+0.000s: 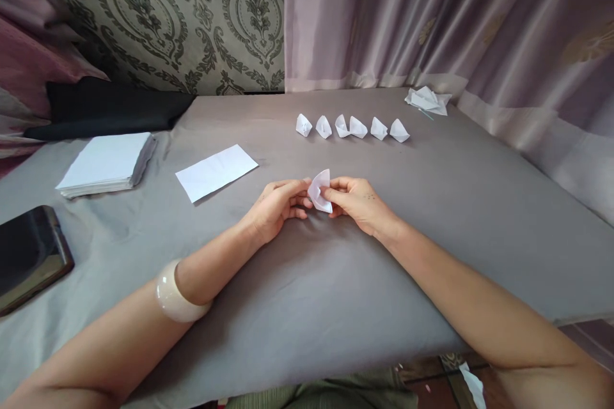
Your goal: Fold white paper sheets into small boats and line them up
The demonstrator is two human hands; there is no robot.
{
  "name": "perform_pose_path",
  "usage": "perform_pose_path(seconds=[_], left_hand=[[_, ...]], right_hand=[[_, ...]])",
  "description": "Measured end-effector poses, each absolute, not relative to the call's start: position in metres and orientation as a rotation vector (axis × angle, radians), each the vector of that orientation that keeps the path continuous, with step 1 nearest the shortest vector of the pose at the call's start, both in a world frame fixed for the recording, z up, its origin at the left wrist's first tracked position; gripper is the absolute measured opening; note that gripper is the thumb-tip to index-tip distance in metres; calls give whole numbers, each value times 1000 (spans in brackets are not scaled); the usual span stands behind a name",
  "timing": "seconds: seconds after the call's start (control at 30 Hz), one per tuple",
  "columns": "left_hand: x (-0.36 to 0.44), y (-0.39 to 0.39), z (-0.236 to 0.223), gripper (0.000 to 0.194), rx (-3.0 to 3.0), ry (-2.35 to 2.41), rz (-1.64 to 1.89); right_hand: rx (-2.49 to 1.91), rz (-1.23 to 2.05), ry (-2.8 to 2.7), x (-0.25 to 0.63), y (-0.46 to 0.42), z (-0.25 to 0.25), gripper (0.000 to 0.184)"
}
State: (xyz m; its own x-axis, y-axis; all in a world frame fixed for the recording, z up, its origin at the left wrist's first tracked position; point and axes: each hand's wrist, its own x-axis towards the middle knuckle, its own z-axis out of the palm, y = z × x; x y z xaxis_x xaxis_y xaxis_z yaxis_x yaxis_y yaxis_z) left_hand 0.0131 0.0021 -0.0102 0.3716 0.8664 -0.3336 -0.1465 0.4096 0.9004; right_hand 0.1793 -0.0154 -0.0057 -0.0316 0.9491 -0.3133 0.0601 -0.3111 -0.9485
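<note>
A small white folded paper boat (320,190) is held up over the middle of the grey cloth. My right hand (357,201) pinches it from the right, thumb on its near face. From the left, my left hand (281,204) has its thumb and fingertips closed at the boat's edge. Beyond my hands stands a row of several finished paper boats (378,128). A loose white paper sheet (217,172) lies flat to the left of my left hand.
At the left is a thick stack of white paper (106,163), with a dark phone (31,262) nearer me. Crumpled white paper pieces (426,100) lie at the back right, by the curtain (374,19). Black fabric (115,105) covers the far left corner.
</note>
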Motion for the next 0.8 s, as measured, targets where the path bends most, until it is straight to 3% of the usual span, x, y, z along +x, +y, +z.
perform_pose_path(seconds=[0.27, 0.47, 0.8], left_hand=[[11, 2, -8, 22, 858, 898, 745], [9, 4, -7, 19, 774, 796, 672], [11, 4, -16, 18, 768, 824, 748]], right_hand=[[-1382, 1493, -1032, 180, -16, -5, 15], [-1413, 1296, -1056, 180, -15, -8, 28], [-1258, 1442, -1207, 181, -22, 4, 17]])
